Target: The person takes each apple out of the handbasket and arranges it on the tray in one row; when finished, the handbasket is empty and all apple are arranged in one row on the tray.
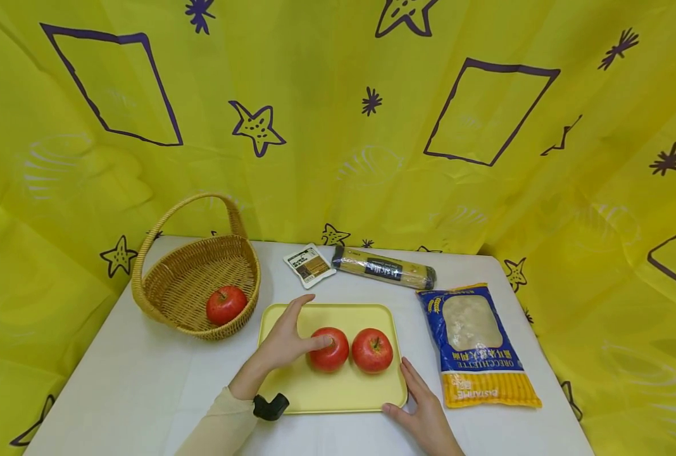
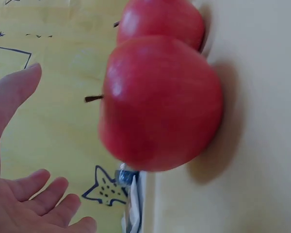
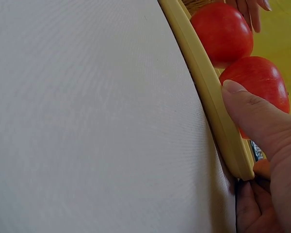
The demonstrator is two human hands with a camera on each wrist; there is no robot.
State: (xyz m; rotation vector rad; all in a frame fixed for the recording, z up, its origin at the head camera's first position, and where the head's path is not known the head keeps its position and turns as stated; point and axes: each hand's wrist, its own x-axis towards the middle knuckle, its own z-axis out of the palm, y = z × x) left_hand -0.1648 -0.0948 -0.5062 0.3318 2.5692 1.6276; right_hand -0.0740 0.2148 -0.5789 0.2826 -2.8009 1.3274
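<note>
Two red apples rest side by side on a pale yellow tray (image 1: 338, 396). Over the left apple (image 1: 333, 359) hovers my left hand (image 1: 285, 340), thumb and fingers spread wide; the left wrist view shows a gap between that hand and the apple (image 2: 160, 102). My right hand (image 1: 421, 408) grips the tray's near right corner. In the right wrist view its thumb (image 3: 247, 104) lies along the tray rim (image 3: 216, 104), with the other fingers at the corner's underside. The right apple (image 1: 372, 353) sits close to this hand.
A wicker basket (image 1: 169, 278) with a tall handle stands at the left, one red apple (image 1: 226, 305) inside. Behind the tray lie a small white packet (image 1: 309, 266) and a pack of spaghetti (image 1: 383, 268). A blue-and-yellow orecchiette bag (image 1: 477, 348) lies at the right.
</note>
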